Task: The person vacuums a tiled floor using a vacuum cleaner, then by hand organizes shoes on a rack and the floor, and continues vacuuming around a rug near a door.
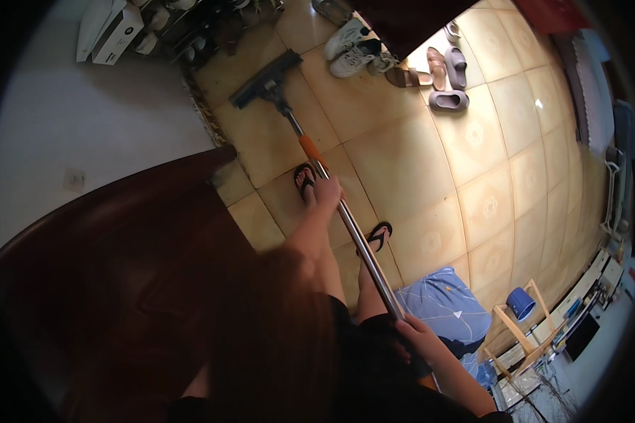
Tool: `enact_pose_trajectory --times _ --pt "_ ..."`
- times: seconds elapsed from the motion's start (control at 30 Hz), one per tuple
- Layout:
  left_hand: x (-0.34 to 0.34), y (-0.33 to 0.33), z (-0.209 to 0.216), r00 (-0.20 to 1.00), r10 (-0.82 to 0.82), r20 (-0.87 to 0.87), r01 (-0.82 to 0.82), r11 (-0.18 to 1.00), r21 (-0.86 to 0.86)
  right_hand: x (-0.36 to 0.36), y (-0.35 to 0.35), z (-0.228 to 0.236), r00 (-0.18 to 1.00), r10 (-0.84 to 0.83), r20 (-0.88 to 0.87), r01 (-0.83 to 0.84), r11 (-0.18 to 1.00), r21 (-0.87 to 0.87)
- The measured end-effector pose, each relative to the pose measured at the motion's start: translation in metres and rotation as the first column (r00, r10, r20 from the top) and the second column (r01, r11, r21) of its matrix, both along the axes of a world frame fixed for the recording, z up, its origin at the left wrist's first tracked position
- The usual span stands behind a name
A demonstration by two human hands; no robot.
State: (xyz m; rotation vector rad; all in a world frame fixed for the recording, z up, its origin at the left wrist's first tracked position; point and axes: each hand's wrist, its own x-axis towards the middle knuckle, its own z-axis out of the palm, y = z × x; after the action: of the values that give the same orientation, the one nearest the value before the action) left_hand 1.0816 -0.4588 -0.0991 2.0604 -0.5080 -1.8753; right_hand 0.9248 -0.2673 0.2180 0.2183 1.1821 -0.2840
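Note:
A mop [360, 236] with a silvery pole runs slantwise through the middle of the view. Its wide dark grey head [267, 79] rests on the tiled floor at the far left, and an orange sleeve [310, 149] sits on the pole above it. My left hand [327, 192] is wrapped round the pole just behind this sleeve. Closer to my body, my right hand [418, 337] grips the pole near its handle end. My feet in black flip-flops [379, 237] stand on either side of the pole.
Several shoes and slippers [449, 101] lie at the far side. A crowded shoe rack [190, 35] stands far left, and a dark red-brown wooden piece of furniture [120, 268] fills the near left. At right are a blue cloth-covered seat [448, 303], a wooden frame and a blue bucket [521, 304].

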Motion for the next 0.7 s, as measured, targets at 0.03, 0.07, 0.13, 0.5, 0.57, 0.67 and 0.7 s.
enact_pose_trajectory --times 0.03,0.07,0.13,0.5,0.57,0.67,0.7 --pt "-0.023 0.018 0.042 0.998 -0.041 0.055 0.043 0.998 -0.039 -0.013 0.023 0.009 1.0 -0.003 -0.03 0.004 0.999 0.044" --pt "-0.045 0.053 0.044 0.998 0.009 0.057 -0.01 1.0 0.011 -0.026 0.048 0.02 0.998 -0.003 -0.059 0.008 0.996 0.088" --pt "-0.07 0.113 0.044 0.993 -0.047 0.109 0.035 0.994 0.106 -0.048 0.069 0.064 0.995 -0.027 -0.099 0.04 0.992 0.124" --pt "-0.064 0.11 0.077 0.941 0.277 -0.194 -0.227 0.943 0.244 -0.039 0.061 0.077 0.968 0.204 -0.149 -0.179 0.97 0.164" --pt "-0.038 0.049 0.059 0.95 0.269 -0.156 -0.23 0.946 0.23 -0.028 0.012 0.045 0.981 0.179 -0.079 -0.171 0.98 0.102" --pt "0.006 -0.046 0.023 0.996 0.061 -0.063 -0.062 0.998 -0.008 0.008 -0.048 -0.009 0.981 0.185 -0.06 -0.186 0.982 -0.011" --pt "0.025 -0.071 0.001 0.982 0.143 -0.126 -0.141 0.99 0.019 0.021 -0.066 -0.024 0.985 0.168 -0.042 -0.17 0.984 -0.06"
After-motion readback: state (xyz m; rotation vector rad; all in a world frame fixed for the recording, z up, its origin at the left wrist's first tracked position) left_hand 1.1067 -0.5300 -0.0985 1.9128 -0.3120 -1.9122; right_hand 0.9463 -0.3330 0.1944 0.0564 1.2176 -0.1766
